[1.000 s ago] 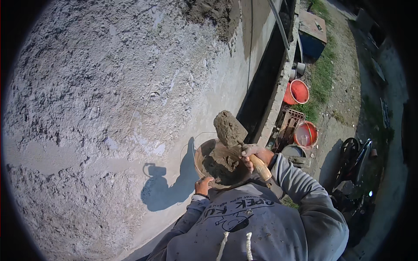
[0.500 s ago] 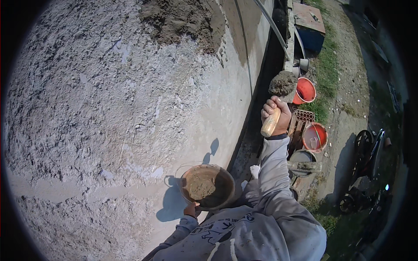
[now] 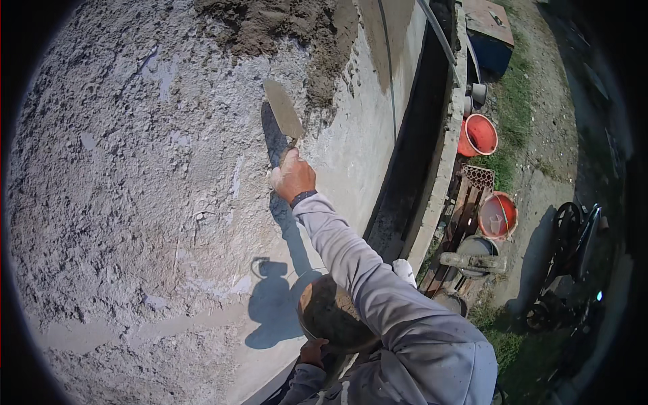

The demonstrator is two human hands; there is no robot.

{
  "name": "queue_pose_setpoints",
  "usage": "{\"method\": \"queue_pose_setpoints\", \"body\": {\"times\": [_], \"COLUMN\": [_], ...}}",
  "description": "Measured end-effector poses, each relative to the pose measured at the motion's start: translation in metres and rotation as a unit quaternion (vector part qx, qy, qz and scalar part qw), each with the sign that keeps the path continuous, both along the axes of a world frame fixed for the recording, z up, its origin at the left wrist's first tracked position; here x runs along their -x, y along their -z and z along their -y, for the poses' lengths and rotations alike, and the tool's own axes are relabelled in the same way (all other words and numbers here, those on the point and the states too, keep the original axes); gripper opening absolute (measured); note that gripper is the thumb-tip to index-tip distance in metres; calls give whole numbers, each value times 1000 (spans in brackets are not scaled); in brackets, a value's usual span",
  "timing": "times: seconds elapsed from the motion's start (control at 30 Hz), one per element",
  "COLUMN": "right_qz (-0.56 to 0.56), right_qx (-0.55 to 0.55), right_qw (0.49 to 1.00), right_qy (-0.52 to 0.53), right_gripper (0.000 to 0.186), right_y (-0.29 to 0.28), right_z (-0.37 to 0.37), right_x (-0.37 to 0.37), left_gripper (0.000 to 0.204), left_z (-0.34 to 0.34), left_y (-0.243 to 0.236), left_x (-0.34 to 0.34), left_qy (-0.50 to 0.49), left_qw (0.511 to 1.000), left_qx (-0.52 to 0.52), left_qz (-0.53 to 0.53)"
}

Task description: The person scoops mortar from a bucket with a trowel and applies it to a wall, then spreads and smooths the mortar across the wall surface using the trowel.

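Note:
My right hand point(image 3: 295, 177) grips a trowel by its handle, arm stretched out toward the rough wall point(image 3: 148, 209). The trowel's pointed metal blade point(image 3: 282, 111) looks nearly bare and stands close to the wall, its shadow beside it. Just right of the blade, dark wet mortar point(image 3: 320, 88) clings to the wall and joins a larger patch above. Low down, my left hand point(image 3: 313, 352) holds the rim of a bucket point(image 3: 316, 305) against my body. Mortar lies in the bucket, partly hidden by my right sleeve.
A concrete ledge point(image 3: 439, 182) runs along a dark gap right of the wall. Beyond it stand an orange bucket point(image 3: 480, 135), a red bucket point(image 3: 498, 216), a perforated brick point(image 3: 478, 176) and a grey tub point(image 3: 476, 250). A motorcycle point(image 3: 563, 263) is parked farther right.
My right hand has swung left to the wall with the trowel. The mortar lump has left the blade, and dark mortar reaches lower on the wall. My left hand still holds the bucket.

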State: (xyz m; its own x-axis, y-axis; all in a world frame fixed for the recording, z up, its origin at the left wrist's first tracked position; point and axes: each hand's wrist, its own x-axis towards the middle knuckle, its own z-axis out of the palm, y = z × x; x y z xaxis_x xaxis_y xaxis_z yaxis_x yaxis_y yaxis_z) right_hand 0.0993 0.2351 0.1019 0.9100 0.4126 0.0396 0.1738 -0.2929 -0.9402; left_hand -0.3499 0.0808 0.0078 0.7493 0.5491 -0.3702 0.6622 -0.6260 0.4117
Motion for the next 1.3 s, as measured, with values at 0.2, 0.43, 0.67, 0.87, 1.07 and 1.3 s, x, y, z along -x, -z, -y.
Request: {"method": "queue_pose_setpoints", "body": {"times": [0.2,0.43,0.67,0.87,1.07,1.3], "right_qz": [2,-3,147,131,42,-86], "right_qx": [-90,57,458,478,563,543], "right_qw": [958,971,805,803,697,614], "right_qy": [-273,-234,-346,-332,-443,-567], "right_gripper": [46,29,25,24,22,25], "right_y": [-8,33,56,89,93,109], "right_z": [96,273,398,334,345,377], "right_x": [163,82,46,73,91,104], "left_gripper": [14,13,26,31,28,23], "left_z": [24,15,5,14,26,28], "left_y": [47,17,-54,-83,-88,-91], "left_x": [-14,-80,-152,-185,-195,-196], "left_qy": [-271,-37,-188,-67,-12,-33], "left_qw": [932,980,934,975,976,956], "left_qx": [222,140,255,201,198,267], "left_qz": [94,133,164,73,94,113]}}
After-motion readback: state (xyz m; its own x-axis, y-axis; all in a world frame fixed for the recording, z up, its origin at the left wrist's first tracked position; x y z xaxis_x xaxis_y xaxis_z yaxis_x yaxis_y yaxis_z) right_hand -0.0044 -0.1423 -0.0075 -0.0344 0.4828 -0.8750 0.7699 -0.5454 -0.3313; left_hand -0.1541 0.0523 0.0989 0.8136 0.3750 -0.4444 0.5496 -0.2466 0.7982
